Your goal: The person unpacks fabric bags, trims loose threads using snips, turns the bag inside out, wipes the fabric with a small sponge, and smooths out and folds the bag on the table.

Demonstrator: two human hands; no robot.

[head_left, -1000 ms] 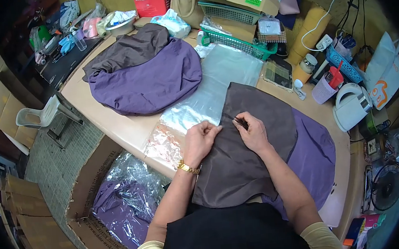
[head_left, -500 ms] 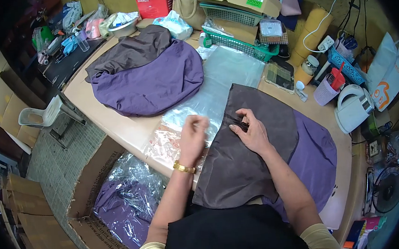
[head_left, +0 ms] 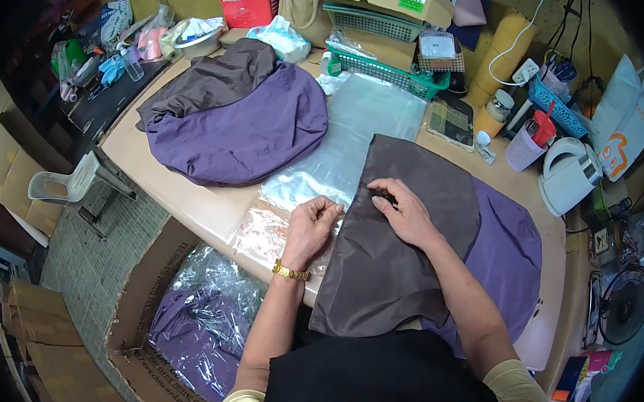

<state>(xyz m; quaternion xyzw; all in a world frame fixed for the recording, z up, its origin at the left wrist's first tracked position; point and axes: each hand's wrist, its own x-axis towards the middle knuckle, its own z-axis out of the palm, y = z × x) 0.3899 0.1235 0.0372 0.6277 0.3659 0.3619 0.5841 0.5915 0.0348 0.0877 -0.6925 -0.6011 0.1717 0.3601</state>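
One wide desk (head_left: 216,205) carries the cloth piece (head_left: 396,278), spread at its near right, with a dark brown panel uppermost and a purple part (head_left: 504,255) showing to the right. It looks thin and soft with a faint sheen, so it is probably light, easily creased, a little slippery and not fragile. Taking hold near the panel's left edge, with a second hold farther in, seems best against bunching. Clear plastic (head_left: 364,111) lies to the left, likely slicker still. The dark panel sits beneath the right hand (head_left: 406,213), whose grip is loosely curled, thumb and forefinger slightly apart; whether it pinches any fabric cannot be told. The left hand (head_left: 311,230) is just beside the panel's left edge, over the plastic, fingertips drawn together; whether that grip holds anything cannot be made out.
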